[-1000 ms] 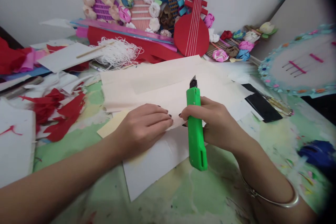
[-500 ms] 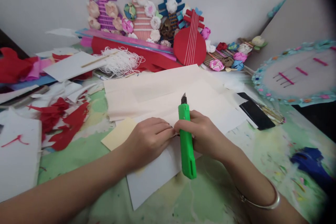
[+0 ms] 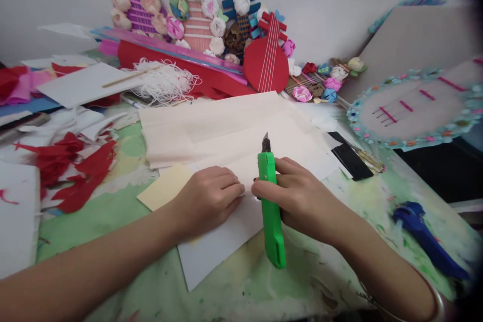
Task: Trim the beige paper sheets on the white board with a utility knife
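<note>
My right hand point(image 3: 302, 193) grips a green utility knife point(image 3: 270, 211), its short blade bared and pointing up and away from me. The handle's lower end sticks out toward the table's front. Left of it, my left hand point(image 3: 213, 193) rests on the white sheets point(image 3: 211, 256), fingers together and lying on the paper; a gap separates the two hands. A large cream sheet point(image 3: 204, 133) spreads out just beyond both hands. The corner of a pale yellow piece of paper point(image 3: 162, 188) shows by the left hand. What lies beneath the palms is hidden.
A tangle of white string point(image 3: 162, 80) and red scraps point(image 3: 86, 176) lie to the left. Flower-trimmed paper instruments, one a red lute shape point(image 3: 266, 65), stand against the wall. On the right are a black strip point(image 3: 350, 158), scissors point(image 3: 372, 161) and a blue tool point(image 3: 426, 239).
My right hand has moved slightly right with the utility knife, away from my left hand, which stays on the paper. The view has shifted, bringing more of the blue tool into sight.
</note>
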`<action>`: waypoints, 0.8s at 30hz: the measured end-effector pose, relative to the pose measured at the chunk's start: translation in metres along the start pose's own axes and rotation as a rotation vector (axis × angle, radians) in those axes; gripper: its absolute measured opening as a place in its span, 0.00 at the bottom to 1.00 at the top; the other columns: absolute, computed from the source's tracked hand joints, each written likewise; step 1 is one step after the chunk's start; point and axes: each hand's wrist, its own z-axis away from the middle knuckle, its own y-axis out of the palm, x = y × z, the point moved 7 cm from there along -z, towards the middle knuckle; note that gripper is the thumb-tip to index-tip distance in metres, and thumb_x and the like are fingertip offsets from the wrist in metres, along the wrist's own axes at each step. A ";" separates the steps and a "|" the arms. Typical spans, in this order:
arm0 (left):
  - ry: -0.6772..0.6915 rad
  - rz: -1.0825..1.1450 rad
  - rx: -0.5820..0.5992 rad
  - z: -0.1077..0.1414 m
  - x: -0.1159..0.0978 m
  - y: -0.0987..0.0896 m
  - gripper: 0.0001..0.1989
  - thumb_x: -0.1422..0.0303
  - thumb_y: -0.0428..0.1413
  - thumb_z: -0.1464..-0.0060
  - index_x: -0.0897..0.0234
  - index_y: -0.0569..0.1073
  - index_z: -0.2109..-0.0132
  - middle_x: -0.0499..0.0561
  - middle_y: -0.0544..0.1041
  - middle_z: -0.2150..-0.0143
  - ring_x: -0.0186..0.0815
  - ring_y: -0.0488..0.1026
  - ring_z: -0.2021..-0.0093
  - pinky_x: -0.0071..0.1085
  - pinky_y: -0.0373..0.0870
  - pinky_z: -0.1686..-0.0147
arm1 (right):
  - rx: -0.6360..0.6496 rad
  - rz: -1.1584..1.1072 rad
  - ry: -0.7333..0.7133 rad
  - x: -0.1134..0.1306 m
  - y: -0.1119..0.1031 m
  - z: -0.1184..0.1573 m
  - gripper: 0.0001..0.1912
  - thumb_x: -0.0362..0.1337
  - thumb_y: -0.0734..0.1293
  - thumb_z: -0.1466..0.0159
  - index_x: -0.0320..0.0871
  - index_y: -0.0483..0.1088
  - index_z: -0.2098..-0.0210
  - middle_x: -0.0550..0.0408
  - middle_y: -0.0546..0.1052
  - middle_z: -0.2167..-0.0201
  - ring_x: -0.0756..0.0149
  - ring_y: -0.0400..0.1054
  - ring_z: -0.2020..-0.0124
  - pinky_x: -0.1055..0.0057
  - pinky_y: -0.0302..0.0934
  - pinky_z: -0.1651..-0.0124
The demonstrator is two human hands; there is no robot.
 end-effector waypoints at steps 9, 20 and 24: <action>-0.010 -0.031 0.062 0.006 0.002 0.001 0.12 0.74 0.51 0.39 0.68 0.76 0.68 0.55 0.79 0.69 0.42 0.76 0.69 0.38 0.75 0.69 | 0.065 -0.035 0.049 0.000 -0.001 0.009 0.12 0.21 0.60 0.39 0.42 0.69 0.65 0.53 0.74 0.75 0.61 0.63 0.66 0.66 0.55 0.62; -0.515 -0.135 0.042 0.007 0.081 -0.038 0.18 0.56 0.47 0.37 0.64 0.76 0.57 0.55 0.81 0.59 0.41 0.77 0.58 0.38 0.73 0.56 | -0.138 -0.252 0.087 -0.043 0.039 0.002 0.11 0.23 0.65 0.44 0.43 0.70 0.64 0.49 0.76 0.66 0.59 0.69 0.63 0.66 0.65 0.65; -0.877 -0.295 -0.025 0.038 0.160 -0.084 0.17 0.55 0.54 0.45 0.67 0.72 0.61 0.60 0.77 0.65 0.55 0.75 0.55 0.48 0.68 0.56 | -0.199 -0.362 0.099 -0.041 0.044 -0.001 0.04 0.29 0.67 0.39 0.42 0.70 0.64 0.48 0.78 0.66 0.60 0.70 0.64 0.64 0.67 0.63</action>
